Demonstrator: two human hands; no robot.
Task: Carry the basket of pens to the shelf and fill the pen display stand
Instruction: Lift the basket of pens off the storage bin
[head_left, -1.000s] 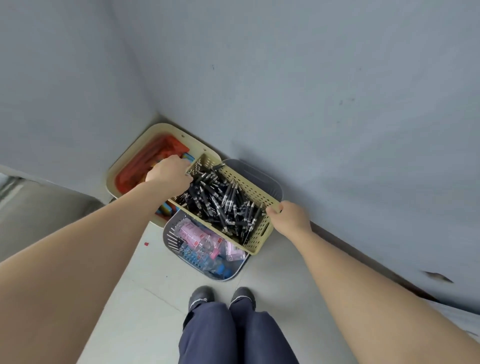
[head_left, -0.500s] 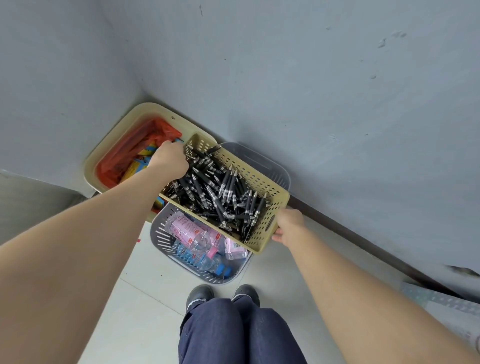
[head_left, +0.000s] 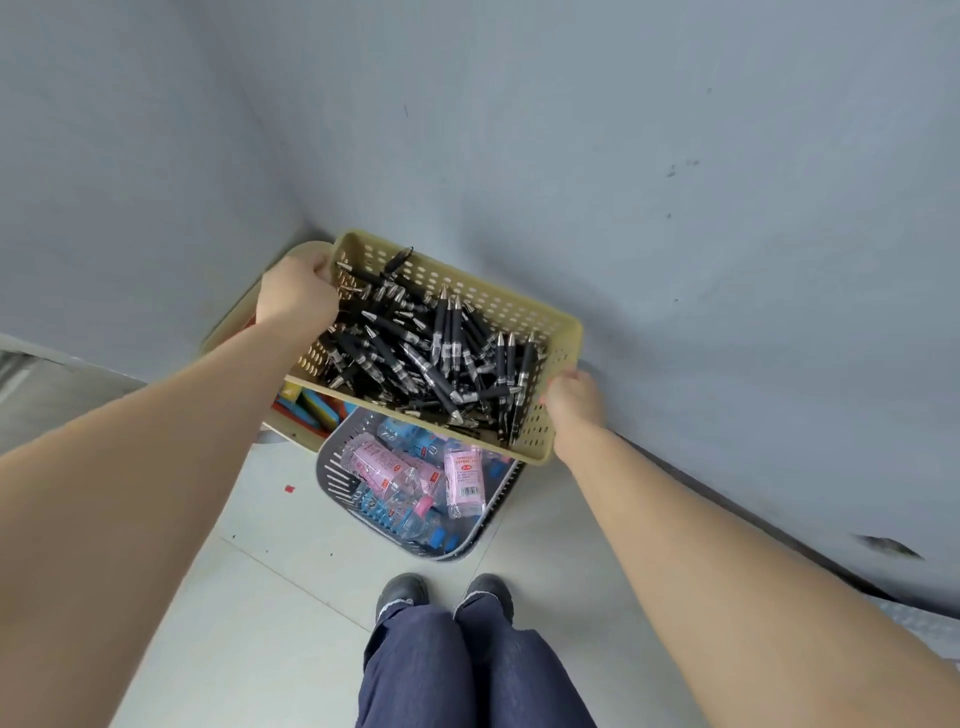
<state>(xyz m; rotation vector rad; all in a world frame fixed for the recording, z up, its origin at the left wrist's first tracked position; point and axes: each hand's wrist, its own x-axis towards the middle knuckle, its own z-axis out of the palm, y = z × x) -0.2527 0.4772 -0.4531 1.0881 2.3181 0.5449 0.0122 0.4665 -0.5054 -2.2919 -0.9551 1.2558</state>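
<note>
underneath pen basket (head_left: 493, 304): grey basket (head_left: 336, 480) (bottles (head_left: 387, 465)), beige tub (head_left: 305, 249).

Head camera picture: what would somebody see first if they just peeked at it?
First, the tan basket heaped with black pens in the middle, held off the floor by the left hand at one end and the right hand at the other. Just below it on the floor sits a grey basket of pink-labelled bottles, near the person's shoes.
</note>
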